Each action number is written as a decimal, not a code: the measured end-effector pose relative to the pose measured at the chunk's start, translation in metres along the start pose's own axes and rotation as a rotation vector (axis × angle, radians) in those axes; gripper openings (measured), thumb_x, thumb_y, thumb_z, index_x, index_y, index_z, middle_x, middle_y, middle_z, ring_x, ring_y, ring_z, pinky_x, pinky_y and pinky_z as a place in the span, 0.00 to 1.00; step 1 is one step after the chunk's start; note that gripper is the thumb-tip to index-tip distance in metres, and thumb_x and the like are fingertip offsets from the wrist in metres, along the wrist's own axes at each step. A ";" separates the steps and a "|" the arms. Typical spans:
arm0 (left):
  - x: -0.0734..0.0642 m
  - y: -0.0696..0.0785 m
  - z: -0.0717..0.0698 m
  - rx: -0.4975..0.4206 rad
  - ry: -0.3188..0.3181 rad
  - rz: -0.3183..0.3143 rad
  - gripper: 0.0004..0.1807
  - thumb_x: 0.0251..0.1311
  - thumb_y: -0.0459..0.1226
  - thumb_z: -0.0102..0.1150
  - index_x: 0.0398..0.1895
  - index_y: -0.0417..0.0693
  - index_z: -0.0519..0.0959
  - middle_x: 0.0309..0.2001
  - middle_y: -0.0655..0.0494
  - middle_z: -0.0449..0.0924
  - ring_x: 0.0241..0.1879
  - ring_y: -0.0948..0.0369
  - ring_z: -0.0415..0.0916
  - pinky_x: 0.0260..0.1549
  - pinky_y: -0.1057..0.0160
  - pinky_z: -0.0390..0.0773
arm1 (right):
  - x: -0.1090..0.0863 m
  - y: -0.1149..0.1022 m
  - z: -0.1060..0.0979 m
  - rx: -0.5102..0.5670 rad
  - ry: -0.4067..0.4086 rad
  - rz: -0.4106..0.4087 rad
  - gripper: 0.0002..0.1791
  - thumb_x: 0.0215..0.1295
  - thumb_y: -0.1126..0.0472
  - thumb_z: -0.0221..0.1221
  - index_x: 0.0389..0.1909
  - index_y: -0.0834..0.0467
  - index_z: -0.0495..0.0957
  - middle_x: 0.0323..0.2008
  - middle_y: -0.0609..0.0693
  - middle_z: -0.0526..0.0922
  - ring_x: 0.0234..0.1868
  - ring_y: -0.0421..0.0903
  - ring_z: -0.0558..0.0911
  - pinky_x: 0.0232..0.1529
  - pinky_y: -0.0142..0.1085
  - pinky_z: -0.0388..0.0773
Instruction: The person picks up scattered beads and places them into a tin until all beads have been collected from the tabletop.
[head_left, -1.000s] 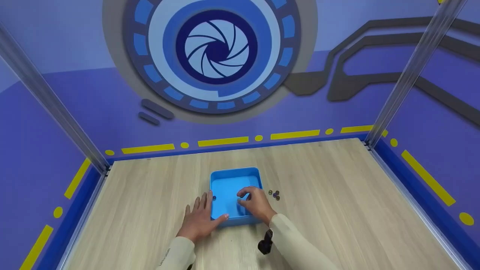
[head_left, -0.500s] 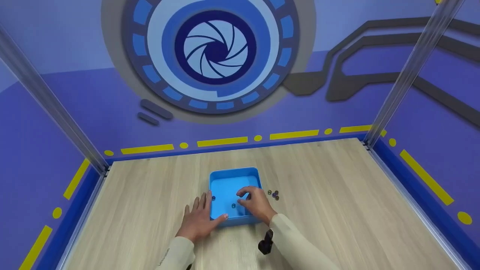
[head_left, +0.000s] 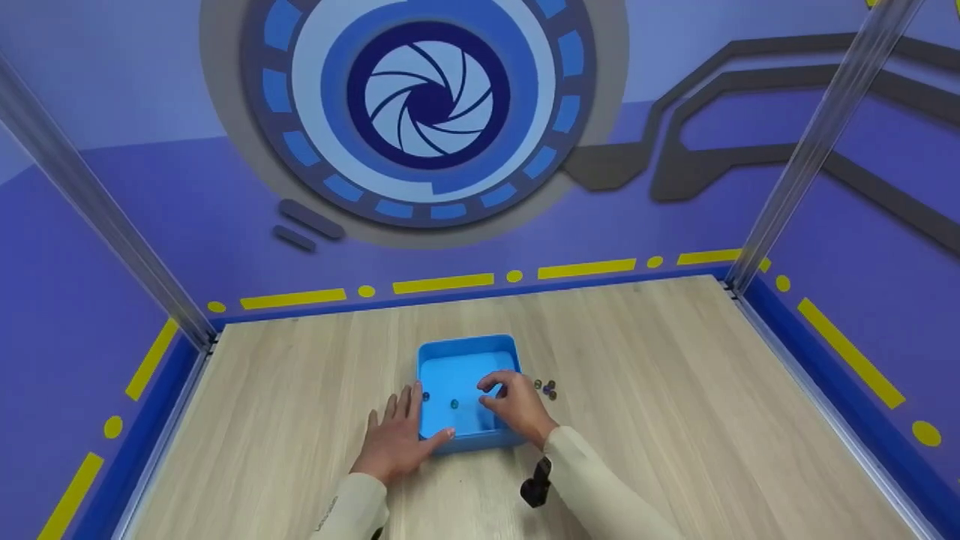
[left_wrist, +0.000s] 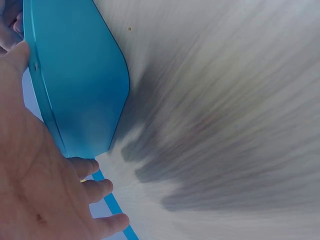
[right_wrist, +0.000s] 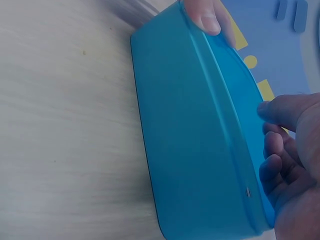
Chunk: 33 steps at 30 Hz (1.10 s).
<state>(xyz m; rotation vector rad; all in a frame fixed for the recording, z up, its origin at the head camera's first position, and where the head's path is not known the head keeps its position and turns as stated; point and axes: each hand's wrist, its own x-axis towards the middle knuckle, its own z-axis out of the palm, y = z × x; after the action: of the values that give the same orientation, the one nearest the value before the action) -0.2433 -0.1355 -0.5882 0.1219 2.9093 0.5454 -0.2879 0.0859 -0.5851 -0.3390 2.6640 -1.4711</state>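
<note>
A blue rectangular bin (head_left: 444,373) sits on the table in the head view. My left hand (head_left: 396,442) rests against its front left corner, fingers straight along the left side and thumb over the front rim. Over the right part of the bin is my right hand (head_left: 516,405); its thumb and index finger stand apart with nothing visible between them, the other fingers bent. Inside, a dark marble (head_left: 426,396) lies by the left wall and a greenish marble (head_left: 454,404) is on the floor. The wrist views show the bin's outer walls but no marbles.
Just right of the bin, several small dark marbles (head_left: 546,389) lie clustered on the wooden table (head_left: 645,420). Blue patterned walls (head_left: 442,232) enclose the table at the back and sides, with metal posts (head_left: 817,157) at the corners.
The greenish marble has come into view on the bin floor below my right fingers and rolled left. My right hand has shifted slightly right; my left hand has stayed put.
</note>
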 end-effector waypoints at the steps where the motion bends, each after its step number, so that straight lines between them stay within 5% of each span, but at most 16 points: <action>1: 0.000 0.000 0.000 0.000 0.000 -0.001 0.59 0.52 0.74 0.46 0.77 0.48 0.45 0.76 0.43 0.50 0.75 0.39 0.47 0.67 0.29 0.44 | 0.000 0.000 -0.001 0.001 0.001 0.003 0.09 0.62 0.63 0.63 0.44 0.58 0.83 0.42 0.54 0.84 0.36 0.42 0.76 0.40 0.34 0.78; 33: 0.003 0.000 0.002 -0.012 -0.025 -0.033 0.58 0.53 0.73 0.48 0.78 0.50 0.43 0.77 0.44 0.47 0.76 0.40 0.44 0.67 0.29 0.42 | -0.004 0.002 -0.013 -0.029 0.059 -0.016 0.08 0.62 0.63 0.64 0.42 0.56 0.83 0.40 0.51 0.84 0.35 0.41 0.77 0.39 0.31 0.78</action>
<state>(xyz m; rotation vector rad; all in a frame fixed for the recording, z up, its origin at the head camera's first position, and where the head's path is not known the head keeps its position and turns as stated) -0.2459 -0.1347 -0.5909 0.0779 2.8776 0.5516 -0.2862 0.0988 -0.5796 -0.3245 2.7368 -1.4711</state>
